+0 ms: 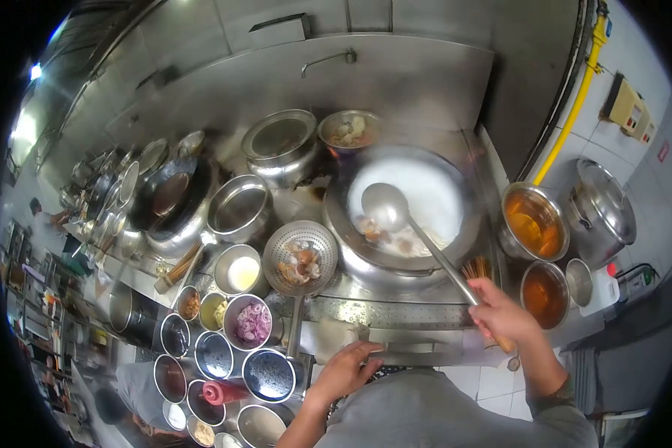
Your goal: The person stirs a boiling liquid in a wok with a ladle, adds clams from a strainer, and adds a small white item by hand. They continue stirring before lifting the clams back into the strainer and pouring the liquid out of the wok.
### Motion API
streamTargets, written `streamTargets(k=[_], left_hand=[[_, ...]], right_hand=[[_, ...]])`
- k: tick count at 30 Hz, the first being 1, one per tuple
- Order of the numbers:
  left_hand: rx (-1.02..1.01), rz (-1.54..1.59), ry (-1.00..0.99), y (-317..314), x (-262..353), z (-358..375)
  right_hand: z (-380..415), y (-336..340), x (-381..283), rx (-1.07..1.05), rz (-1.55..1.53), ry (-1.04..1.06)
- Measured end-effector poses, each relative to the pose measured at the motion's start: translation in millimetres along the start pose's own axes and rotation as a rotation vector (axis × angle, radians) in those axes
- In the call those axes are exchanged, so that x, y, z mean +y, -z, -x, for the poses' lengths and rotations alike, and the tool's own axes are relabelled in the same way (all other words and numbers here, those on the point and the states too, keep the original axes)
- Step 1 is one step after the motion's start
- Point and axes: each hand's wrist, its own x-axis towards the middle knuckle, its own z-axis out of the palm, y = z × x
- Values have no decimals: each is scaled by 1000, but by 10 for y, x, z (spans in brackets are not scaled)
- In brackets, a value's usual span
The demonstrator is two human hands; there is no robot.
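Shirt: grey cloth [418, 414] fills the nearest edge, facing the range.
Left hand: beside the skimmer handle, palm down, fingers loosely spread and gripping nothing visible, perhaps simply to steady the body.
Right hand: clenched around the ladle's long handle, well back from the bowl, probably for reach and distance from heat.
Ladle: its steel bowl [384, 207] is over the wok; whether it touches the liquid, I cannot tell.
Wok: its dark rim [396, 263] surrounds white liquid [418, 175], with food pieces near the ladle.
Skimmer: perforated steel [278, 243], just left of the wok, bearing brownish pieces [301, 265]; the holes suit draining.
Amber liquid: two vessels, one [511, 235] behind the other [532, 317], apparently kept within the right arm's reach.
Counts: one ladle, one skimmer, one pot of sliced purple onion [252, 322], one red squeeze bottle [224, 392], one wall tap [328, 62].
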Motion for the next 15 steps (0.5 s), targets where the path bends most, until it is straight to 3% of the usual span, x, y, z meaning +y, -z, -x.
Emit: streamTargets(k=[7,13,15], left_hand=[[5,1,-14,-56,-102,51],[24,51,35,18,-49,89],[31,70,71,18,-54,116]], right_hand=[[-39,-135,-7,49,142,65],[12,69,-32,-92,-208,-32],[10,-38,-34,-32,-28,-20]])
